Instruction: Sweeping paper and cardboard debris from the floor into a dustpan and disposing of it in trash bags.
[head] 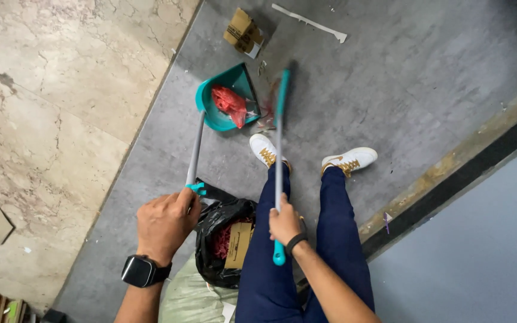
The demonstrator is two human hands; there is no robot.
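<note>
Head view, looking down: one grey floor (426, 78), one black bag (213, 230), two white shoes (349, 160). Left hand (166, 224), arm extended, fingers (189, 200) curled shut round the one teal dustpan (222, 96) handle, pan far ahead on floor holding red scrap. Right hand (285, 224) wrapped shut about the single upright broom (279, 149) shaft.

Even soft daylight, blurred broom head (282, 90)
</note>
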